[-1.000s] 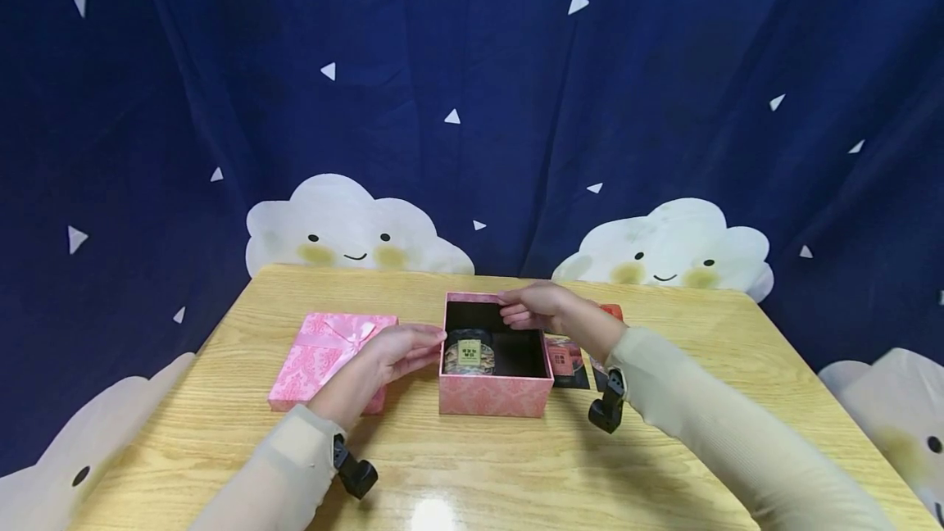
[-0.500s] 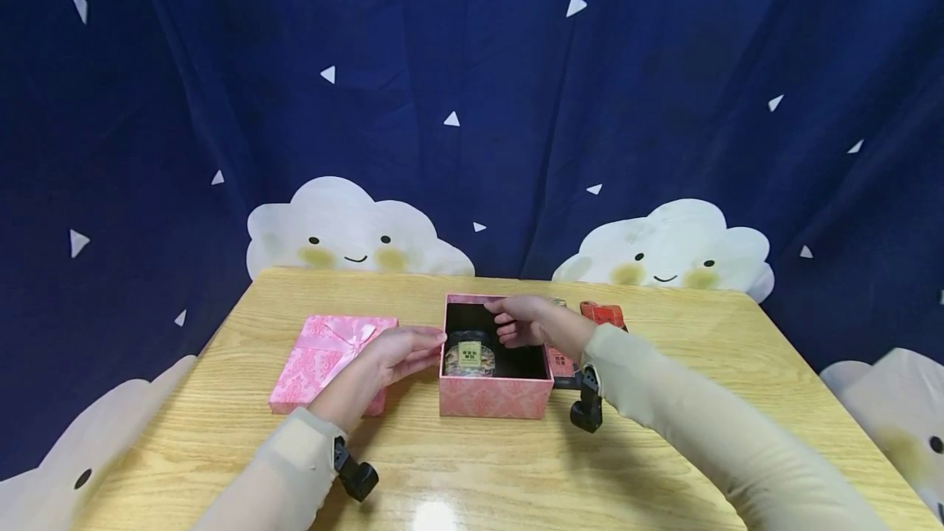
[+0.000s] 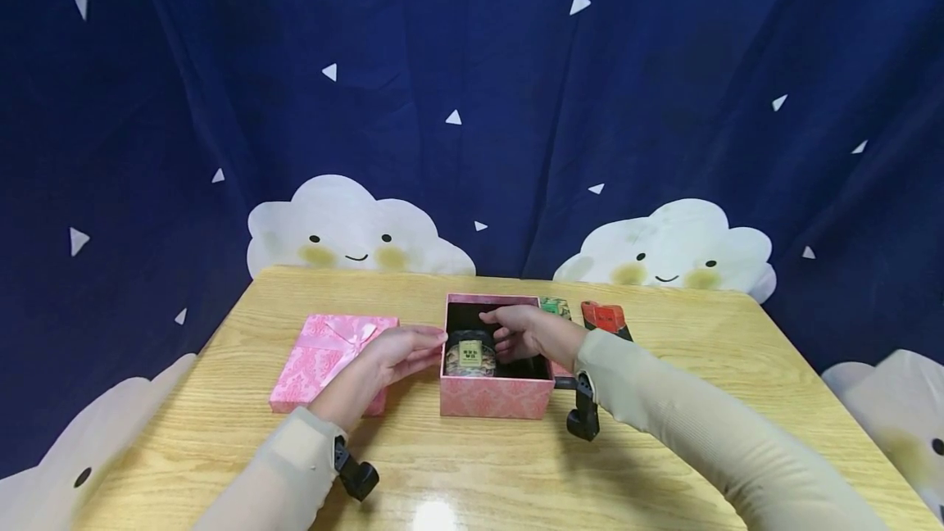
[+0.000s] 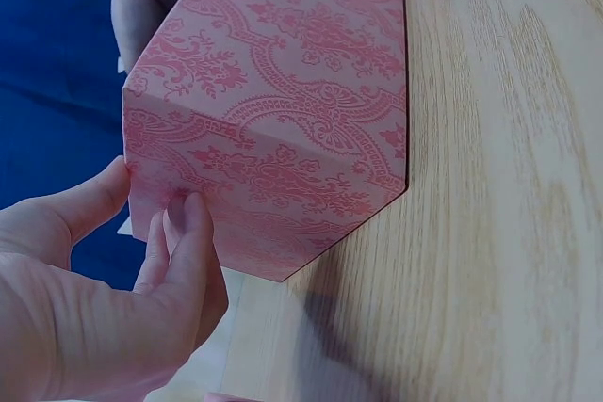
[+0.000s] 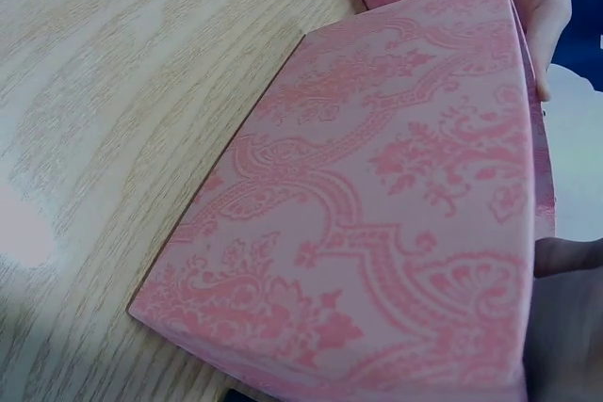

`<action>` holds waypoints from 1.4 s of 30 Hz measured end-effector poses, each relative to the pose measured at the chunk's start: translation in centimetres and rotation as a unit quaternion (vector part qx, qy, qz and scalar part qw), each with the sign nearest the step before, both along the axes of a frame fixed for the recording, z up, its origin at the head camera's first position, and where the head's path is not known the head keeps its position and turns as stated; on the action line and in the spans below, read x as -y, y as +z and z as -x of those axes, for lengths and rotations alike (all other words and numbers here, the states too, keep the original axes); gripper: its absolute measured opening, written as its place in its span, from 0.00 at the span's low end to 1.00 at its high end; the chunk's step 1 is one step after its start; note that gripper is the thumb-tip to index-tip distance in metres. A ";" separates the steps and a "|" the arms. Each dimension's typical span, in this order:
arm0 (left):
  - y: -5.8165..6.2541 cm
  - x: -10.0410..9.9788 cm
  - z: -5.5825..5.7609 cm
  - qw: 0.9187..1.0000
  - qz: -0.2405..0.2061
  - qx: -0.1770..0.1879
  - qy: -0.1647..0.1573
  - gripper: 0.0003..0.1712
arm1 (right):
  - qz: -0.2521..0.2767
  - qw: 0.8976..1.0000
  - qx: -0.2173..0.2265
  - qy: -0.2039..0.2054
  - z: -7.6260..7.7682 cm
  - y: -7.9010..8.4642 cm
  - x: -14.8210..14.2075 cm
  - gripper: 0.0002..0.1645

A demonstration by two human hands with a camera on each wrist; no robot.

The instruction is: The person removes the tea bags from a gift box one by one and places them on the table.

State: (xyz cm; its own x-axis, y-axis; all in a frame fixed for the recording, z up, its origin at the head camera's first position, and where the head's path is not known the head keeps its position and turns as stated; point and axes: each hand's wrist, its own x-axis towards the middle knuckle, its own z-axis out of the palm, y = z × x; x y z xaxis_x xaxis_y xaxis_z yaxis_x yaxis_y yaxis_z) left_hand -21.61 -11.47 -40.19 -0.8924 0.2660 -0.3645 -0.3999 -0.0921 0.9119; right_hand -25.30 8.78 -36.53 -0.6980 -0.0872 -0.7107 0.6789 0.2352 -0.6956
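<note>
An uncovered pink patterned box (image 3: 496, 398) with a dark interior stands mid-table. In its left half sits a jar with a dark lid and pale label (image 3: 470, 355). My left hand (image 3: 398, 351) holds the box's left wall; in the left wrist view its thumb is at the rim and its fingers press the outside. My right hand (image 3: 519, 333) reaches over the right wall into the box, beside the jar. Its fingers are loosely bent, with nothing visible between them; their lower parts are partly hidden. The right wrist view shows mostly the box's front (image 5: 367, 195).
Left of the box lies a pink lid (image 3: 317, 355) with a ribbon bow. To the right are a red and black packet (image 3: 605, 318), a green packet (image 3: 555, 307) and a partly hidden pink-labelled one. A wooden table (image 3: 472, 465) bears everything.
My right hand has moved left and lower, from above the box's right rim to inside, near the jar. More of the red and green packets shows. The left hand has stayed put.
</note>
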 end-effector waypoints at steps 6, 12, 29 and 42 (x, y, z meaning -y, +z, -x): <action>-0.1 0.2 0.0 1.000 -0.005 -0.001 -0.003 0.21 | 0.021 1.000 -0.001 -0.021 0.5 -0.1 0.2 0.12; -0.1 0.1 0.1 1.000 -0.005 -0.008 -0.013 0.21 | 0.041 0.999 -0.008 -0.028 0.7 0.0 1.4 0.19; 0.0 0.0 0.2 1.000 -0.003 -0.007 -0.008 0.18 | 0.049 0.997 0.006 0.065 9.3 -10.2 1.8 0.03; 0.1 -0.2 0.0 1.000 -0.004 0.001 -0.003 0.20 | 0.050 0.995 -0.026 0.078 8.4 -8.2 0.2 0.09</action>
State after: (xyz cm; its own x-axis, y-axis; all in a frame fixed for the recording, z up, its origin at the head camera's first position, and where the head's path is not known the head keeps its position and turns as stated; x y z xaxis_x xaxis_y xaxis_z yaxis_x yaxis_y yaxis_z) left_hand -21.62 -11.31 -40.07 -0.8901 0.2742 -0.3641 -0.4023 -0.0972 0.9103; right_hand -33.71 8.62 -44.70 -0.7065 -0.2662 -0.6557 0.6010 0.2636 -0.7545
